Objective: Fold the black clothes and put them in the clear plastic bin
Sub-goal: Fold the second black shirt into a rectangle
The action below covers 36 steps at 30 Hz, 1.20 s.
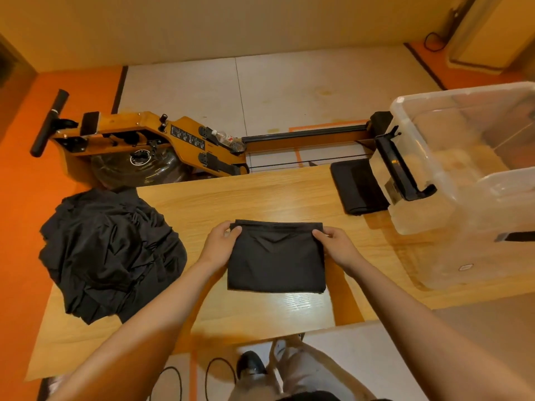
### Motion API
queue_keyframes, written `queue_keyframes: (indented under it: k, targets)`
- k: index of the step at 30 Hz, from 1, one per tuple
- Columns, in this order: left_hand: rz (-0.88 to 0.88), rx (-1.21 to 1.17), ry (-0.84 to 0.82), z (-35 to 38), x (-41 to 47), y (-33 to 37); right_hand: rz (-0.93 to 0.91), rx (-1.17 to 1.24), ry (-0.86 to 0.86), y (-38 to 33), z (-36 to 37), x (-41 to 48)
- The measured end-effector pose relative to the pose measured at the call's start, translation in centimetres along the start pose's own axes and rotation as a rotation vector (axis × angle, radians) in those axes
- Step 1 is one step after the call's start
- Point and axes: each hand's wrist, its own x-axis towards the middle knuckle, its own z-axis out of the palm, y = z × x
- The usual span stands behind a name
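Counter [260, 195]: pale wood-grain laminate, long and flat, carrying everything below and catching a glossy glare near its front edge.

Rowing machine [139, 137]: amber wood frame with a black rail, lying on the floor beyond the counter.

Clear plastic bin [419, 209]: boxy, translucent, with rounded corners, sitting on the counter's right end; a black latch handle [402, 169] is hanging on its left wall.

Pile of black clothes [110, 250]: loose, crumpled, thin matte fabric, slumping over the counter's left edge.

Folded black garment [276, 259]: a neat rectangle, smooth with a faint crease, lying flat mid-counter, well apart from the bin.

Second folded black piece [359, 186]: a smaller flat rectangle, lying just beside the bin's left wall.

Left hand [221, 241]: fingers curling over the garment's far left corner, pinching it.

Right hand [337, 244]: pinching the far right corner the same way.
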Motion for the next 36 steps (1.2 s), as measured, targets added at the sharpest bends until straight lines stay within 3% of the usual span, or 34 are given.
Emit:
queue_keyframes:
  k: [5, 19, 24, 27, 29, 31, 33, 36]
  targets:
    - [-0.025, 0.068, 0.042, 0.9, 1.7, -0.6, 0.155, -0.078, 0.083, 1.0, 0.6, 2.5]
    - [-0.068, 0.234, 0.165, 1.5, 3.8, -1.3, 0.167, -0.188, 0.198, 1.4, 1.2, 3.7]
    - [-0.143, 0.54, 0.223, 1.3, 3.3, -0.4, 0.155, -0.394, 0.32, 1.4, 1.5, 3.2]
    - [0.129, 0.711, 0.346, 1.0, 2.8, -0.1, -0.01, -0.523, 0.499, 0.5, 1.8, 2.1]
    - [0.397, 0.797, 0.296, 1.0, 2.7, -0.5, -0.244, -0.63, 0.535, 0.2, 2.6, 1.3]
    - [0.557, 0.884, 0.145, 1.5, 3.2, -1.4, -0.443, -0.782, 0.461, 0.7, 4.6, 0.1]
    - [0.61, 0.934, 0.057, 2.3, 3.6, -1.9, -0.545, -0.952, 0.294, 2.2, 7.2, -0.9]
    - [0.605, 0.927, 0.082, 2.7, 4.0, -1.7, -0.497, -1.054, 0.157, 4.5, 8.9, -1.0]
